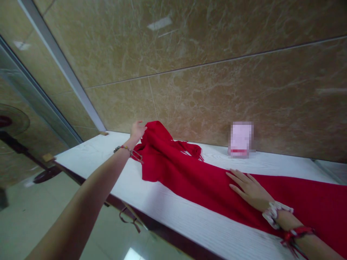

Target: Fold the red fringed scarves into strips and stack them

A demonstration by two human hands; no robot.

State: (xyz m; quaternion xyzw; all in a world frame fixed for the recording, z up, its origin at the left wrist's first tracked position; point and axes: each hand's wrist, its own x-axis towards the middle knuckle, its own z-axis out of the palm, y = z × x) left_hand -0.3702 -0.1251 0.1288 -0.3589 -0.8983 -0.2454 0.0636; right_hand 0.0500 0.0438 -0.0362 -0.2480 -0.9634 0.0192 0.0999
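Observation:
A long red scarf (pixel 195 177) with fringe lies along the white tabletop and runs out of view at the right. Its left end is bunched and lifted in folds, with some tassels (pixel 196 151) showing behind. My left hand (pixel 138 130) grips the bunched far corner of this end, its fingertips partly hidden by the cloth. Flat on the scarf's middle part rests my right hand (pixel 248 189), palm down with fingers stretched out. Bracelets circle both wrists, and a pale scrunchie (pixel 276 215) sits on the right one.
A blurred-out pink and white object (pixel 240 140) stands against the marbled wall (pixel 189 90) behind the white table (pixel 173 202). A fan (pixel 11 121) stands on the floor at the far left. Brown straps (pixel 130 220) hang below the table's front edge.

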